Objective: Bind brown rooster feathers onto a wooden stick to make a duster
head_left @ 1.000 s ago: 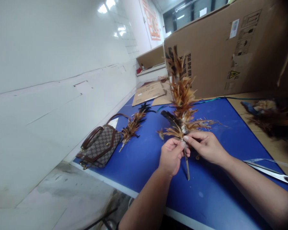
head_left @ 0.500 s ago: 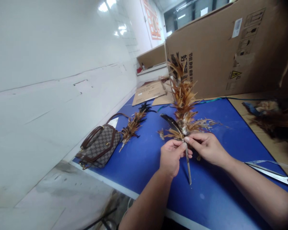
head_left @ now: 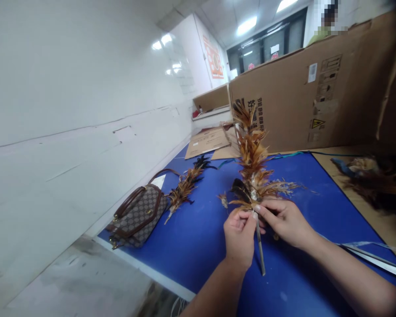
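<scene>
A tall bundle of orange-brown feathers (head_left: pixel 252 152) stands upright over the blue table on a thin pale stick (head_left: pixel 260 255). My left hand (head_left: pixel 240 237) pinches the stick just under the lowest feathers. Close beside it, on the right, my right hand (head_left: pixel 285 220) has thumb and fingers pressed together at the feather base. A dark feather (head_left: pixel 240 190) sticks out leftward above my fingertips. On the table further left lies a smaller feather bundle (head_left: pixel 185 185) with a black tip.
A patterned handbag (head_left: pixel 140 215) sits at the left edge of the blue table (head_left: pixel 198 246). Scissors (head_left: pixel 376 259) lie at the right, below a dark feather pile (head_left: pixel 379 185). Behind stand a large cardboard box (head_left: pixel 284 97) and flat cardboard (head_left: pixel 207 141). Part of a person shows beyond the box.
The view has tilted up, so the table and hands appear lower. The dark feather, formerly stretched out to the left, now sits closer to the stick. Both hands keep their grip.
</scene>
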`<action>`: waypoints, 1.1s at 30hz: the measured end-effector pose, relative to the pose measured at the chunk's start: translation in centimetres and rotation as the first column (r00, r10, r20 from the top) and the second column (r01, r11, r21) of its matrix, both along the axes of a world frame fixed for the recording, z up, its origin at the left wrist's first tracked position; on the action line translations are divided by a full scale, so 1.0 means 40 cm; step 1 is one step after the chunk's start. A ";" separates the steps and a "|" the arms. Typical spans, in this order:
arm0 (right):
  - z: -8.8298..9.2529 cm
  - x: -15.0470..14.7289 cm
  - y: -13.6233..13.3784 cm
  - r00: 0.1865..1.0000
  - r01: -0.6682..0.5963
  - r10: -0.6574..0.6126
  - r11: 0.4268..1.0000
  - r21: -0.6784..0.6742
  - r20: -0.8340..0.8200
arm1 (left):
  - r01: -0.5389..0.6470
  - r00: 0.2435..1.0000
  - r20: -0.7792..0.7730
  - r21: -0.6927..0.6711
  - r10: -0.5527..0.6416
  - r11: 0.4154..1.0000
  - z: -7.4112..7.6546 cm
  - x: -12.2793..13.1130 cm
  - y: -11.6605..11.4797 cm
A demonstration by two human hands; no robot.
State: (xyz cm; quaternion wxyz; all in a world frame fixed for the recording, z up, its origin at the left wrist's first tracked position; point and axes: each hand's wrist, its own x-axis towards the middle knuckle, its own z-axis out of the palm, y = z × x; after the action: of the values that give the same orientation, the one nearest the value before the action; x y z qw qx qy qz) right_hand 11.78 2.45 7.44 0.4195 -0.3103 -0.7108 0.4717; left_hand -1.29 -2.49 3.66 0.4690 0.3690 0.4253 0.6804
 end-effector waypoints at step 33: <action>0.015 0.015 -0.001 0.996 -0.086 0.085 0.996 0.031 0.036 | 0.168 0.955 0.276 -0.192 -0.111 0.967 0.034 -0.028 0.005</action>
State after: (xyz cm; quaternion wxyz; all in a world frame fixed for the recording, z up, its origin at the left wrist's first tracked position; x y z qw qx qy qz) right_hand 12.38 2.43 8.05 0.3914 -0.2811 -0.7382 0.4722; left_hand -2.41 -2.29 5.01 0.6053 0.2524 0.4023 0.6387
